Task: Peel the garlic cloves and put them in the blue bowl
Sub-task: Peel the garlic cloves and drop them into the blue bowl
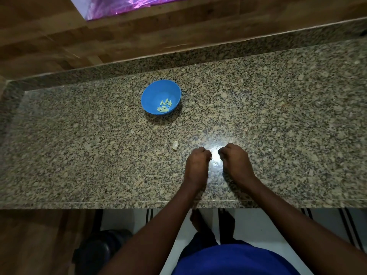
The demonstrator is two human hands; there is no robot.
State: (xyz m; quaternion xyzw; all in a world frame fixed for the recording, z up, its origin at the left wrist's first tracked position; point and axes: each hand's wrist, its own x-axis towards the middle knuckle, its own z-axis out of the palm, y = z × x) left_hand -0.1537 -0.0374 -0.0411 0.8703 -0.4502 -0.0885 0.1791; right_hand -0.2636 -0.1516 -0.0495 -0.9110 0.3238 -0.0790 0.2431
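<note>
The granite counter (79, 155) is spanning the view from side to side, with a raised granite lip running along its far edge and a wood-patterned wall (49, 36) standing behind that. A purple glossy sheet (127, 4) is showing at the 12 o'clock edge of the view. A single whitish garlic piece (175, 145) is lying on the counter at about 10 o'clock from the left hand (198, 165), near it but not touching; whether it is a whole clove or loose skin cannot be told. A small pale scrap (199, 131) is lying further out, at 12 o'clock from the left hand. Nothing is lying between the hands and the blue bowl (156, 92), which is sitting well apart from them at about 11 o'clock, toward the far side of the counter. The bowl is holding a small cluster of peeled garlic cloves (164, 105), gathered against its near inner wall. Both hands are resting low over the near-centre of the counter with fingers curled inward, fingertips facing each other across a bright reflection. The left hand is appearing to pinch a tiny pale piece at its fingertips. What the right hand (234, 161) is holding, if anything, cannot be told. Below the counter edge, a blue garment (234, 261) and a striped floor mat (347, 225) are showing.
</note>
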